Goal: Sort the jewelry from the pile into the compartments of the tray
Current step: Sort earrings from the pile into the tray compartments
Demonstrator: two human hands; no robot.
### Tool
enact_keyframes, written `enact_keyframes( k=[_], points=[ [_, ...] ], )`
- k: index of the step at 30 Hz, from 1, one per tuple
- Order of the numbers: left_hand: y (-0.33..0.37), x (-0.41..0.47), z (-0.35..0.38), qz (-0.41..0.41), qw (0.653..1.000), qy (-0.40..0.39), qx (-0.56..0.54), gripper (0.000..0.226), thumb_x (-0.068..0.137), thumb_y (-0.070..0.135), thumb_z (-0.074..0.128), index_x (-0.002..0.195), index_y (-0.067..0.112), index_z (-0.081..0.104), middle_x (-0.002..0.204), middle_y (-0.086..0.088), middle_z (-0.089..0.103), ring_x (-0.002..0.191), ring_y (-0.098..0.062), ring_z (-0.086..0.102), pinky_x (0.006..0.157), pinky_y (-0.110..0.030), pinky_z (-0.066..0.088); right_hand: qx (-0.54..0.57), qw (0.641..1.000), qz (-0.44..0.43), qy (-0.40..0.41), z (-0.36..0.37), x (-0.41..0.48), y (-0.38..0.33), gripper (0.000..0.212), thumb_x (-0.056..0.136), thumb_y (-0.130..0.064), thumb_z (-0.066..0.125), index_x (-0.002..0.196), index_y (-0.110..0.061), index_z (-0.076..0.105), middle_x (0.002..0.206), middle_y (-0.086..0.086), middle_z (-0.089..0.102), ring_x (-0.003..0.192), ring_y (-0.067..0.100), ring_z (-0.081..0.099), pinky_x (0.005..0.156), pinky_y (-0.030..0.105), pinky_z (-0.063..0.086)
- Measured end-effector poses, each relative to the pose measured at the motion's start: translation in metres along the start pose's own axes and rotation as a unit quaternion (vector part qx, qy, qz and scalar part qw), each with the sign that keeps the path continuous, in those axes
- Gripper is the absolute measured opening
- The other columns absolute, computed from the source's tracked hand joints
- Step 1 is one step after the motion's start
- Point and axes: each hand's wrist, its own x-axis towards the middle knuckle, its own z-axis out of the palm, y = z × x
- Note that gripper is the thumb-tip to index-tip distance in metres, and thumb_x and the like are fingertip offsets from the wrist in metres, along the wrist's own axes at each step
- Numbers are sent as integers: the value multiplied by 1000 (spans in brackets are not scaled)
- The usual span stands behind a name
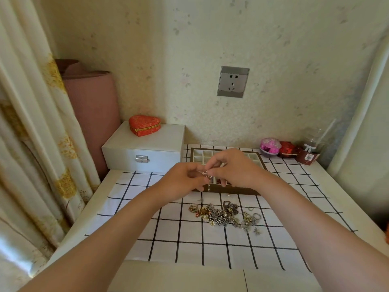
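Note:
A pile of jewelry [225,214] with chains, rings and pearls lies on the checked cloth in front of the tray. The brown tray [255,155] with white compartments stands behind it, partly hidden by my hands. My left hand [183,179] and my right hand [233,168] meet above the tray's front edge. Both pinch one small dangling piece of jewelry [208,180], whose thin end hangs down between them.
A white box [145,148] with a red heart-shaped case [144,125] on top stands at the back left. A pink ball [270,146], a red packet [288,149] and a clear plastic cup [311,153] sit at the back right. The checked cloth [189,239] covers the table.

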Motion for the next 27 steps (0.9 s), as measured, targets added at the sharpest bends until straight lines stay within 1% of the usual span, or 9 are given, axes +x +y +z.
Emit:
enact_keyframes(
  k=[4,8,9,12,15,18,20,23,27],
  points=[
    [8,5,-2,-33,997,39,-56,18,89,19,71,107,22,72,89,2,77,70,-7,65,57,-12,44,76,996,7,40,-2,4,-4,15,91,-10,73,101,-21,74,92,-4,74,51,12,62,41,21,46],
    [10,10,-6,-55,996,38,-54,6,91,23,68,96,23,72,89,-3,73,72,-9,60,58,-17,42,91,994,13,56,-7,10,-8,15,88,-9,75,102,-15,76,62,-11,71,48,6,59,43,22,48],
    [10,12,-7,-55,996,42,-49,5,91,24,68,95,23,72,89,-5,71,74,-10,60,59,-18,42,82,995,12,56,-8,12,-9,12,88,-11,76,99,-15,77,62,-10,71,50,8,61,44,23,50],
    [8,18,-8,-51,995,76,-49,8,94,22,63,100,19,69,95,-2,71,74,-7,63,58,-15,45,48,997,5,60,-9,20,-12,4,89,-16,75,92,-19,75,78,-4,74,56,14,65,44,24,50],
    [4,23,-10,-23,993,110,-42,7,96,17,60,95,18,67,95,-2,73,72,-9,65,57,-12,46,32,996,5,86,-5,34,-10,5,91,-18,73,90,-22,72,91,-5,74,52,14,66,43,25,49],
    [-8,28,-12,-8,986,158,46,8,95,18,62,96,23,67,92,5,69,78,-7,61,69,-14,45,5,994,-4,111,-1,49,-7,10,91,-19,72,87,-28,71,99,-5,74,44,5,62,50,22,48],
    [-15,27,-11,-5,975,167,148,12,95,20,62,105,25,65,97,9,64,83,-3,56,69,-12,39,-7,993,-8,119,2,57,-5,13,92,-18,71,86,-30,71,99,-5,74,42,0,59,55,20,48],
    [-21,25,-8,-6,961,148,234,30,95,25,64,125,23,60,115,4,59,96,-7,51,79,-18,38,-27,992,-5,125,8,66,1,12,93,-19,70,90,-30,72,98,-6,74,46,-10,57,57,16,45],
    [-26,26,-2,-28,959,111,259,48,93,30,66,138,22,50,126,-1,58,107,-13,55,84,-23,43,-41,991,14,126,16,74,13,9,92,-20,72,96,-27,76,99,-5,75,54,-4,58,57,17,48]
  ],
)
